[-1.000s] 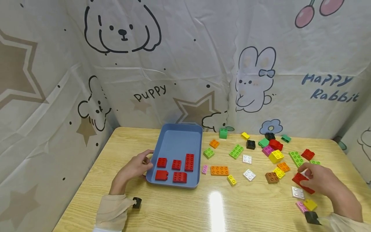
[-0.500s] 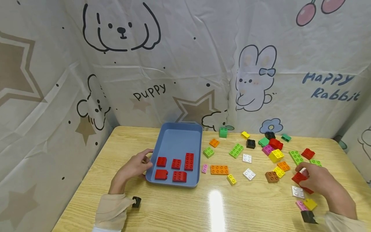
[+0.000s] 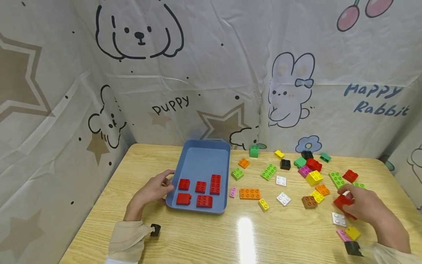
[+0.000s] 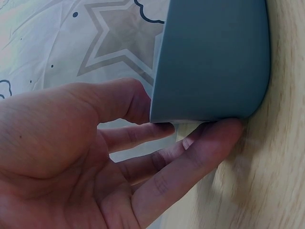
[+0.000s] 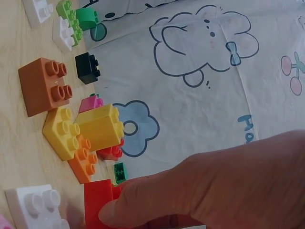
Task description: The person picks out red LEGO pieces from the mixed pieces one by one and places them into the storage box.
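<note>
Noted slight tilt change of red brick [image 3: 341, 202] at right hand [image 3: 367, 205] since earlier frame; saw no clear shift of tray [image 3: 206, 159] or left hand [image 3: 156, 189]. Found red brick pinched by right hand, toward table's [image 3: 283, 233] right side, just far of white brick [image 3: 339, 219]. Held tray by left rim with left hand. Judged clipping brown brick [image 3: 309, 202] possible from travelling left too low, dropping possible from a loose pinch, skewing tray from a tug. Saw room in tray's far half and along table's near side; tighter toward far edge.
</note>
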Demonstrator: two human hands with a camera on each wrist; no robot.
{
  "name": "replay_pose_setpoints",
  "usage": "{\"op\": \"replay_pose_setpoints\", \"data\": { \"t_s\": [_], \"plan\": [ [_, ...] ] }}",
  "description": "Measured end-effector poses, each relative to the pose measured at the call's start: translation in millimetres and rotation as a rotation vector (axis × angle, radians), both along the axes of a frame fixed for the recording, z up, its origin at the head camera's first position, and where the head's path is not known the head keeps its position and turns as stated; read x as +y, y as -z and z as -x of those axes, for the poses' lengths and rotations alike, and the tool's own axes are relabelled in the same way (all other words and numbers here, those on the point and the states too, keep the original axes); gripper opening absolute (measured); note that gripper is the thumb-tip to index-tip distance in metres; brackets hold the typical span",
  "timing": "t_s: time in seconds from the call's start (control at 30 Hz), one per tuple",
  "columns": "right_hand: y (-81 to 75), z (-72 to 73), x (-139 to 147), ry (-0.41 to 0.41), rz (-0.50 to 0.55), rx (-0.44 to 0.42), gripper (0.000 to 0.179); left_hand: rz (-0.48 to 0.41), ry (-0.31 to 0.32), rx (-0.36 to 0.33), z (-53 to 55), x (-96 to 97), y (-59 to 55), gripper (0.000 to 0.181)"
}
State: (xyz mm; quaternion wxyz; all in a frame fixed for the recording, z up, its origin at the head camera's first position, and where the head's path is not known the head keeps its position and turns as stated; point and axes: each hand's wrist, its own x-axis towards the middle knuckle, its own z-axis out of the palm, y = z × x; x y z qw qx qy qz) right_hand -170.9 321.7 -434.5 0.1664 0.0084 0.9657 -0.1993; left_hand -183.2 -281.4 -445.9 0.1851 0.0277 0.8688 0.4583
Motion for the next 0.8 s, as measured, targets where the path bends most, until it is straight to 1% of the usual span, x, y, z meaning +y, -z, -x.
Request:
{"op": "replay_pose_setpoints", "data": {
  "t_s": [0.17,0.4,0.47,0.6,0.73,0.8],
  "plan": [
    [-7.1,-0.6,-6,-0.041,-0.028,0.065,0.045,0.008,-0.009,-0.006,-1.0,-0.2,1.1,0.055],
    [-14.7,-0.1,-22,-0.098,-0.029,0.157,0.042,0.008,-0.014,-0.005,-1.4,-0.8,2.6,0.055],
    [-15.9,-0.4,-26,-0.109,-0.032,0.17,0.043,0.01,-0.015,-0.003,-1.5,-0.9,2.9,0.055],
    [-20.6,-4.1,-33,-0.116,-0.049,0.22,0.046,0.017,-0.012,0.003,-1.3,-1.0,3.1,0.055],
    [-28.8,-9.9,-39,-0.13,-0.059,0.289,0.048,0.028,-0.007,0.023,0.0,-0.4,2.2,0.055],
    [-32.9,-12.8,-43,-0.132,-0.062,0.309,0.047,0.033,-0.007,0.029,0.6,-0.1,1.8,0.055]
  ]
}}
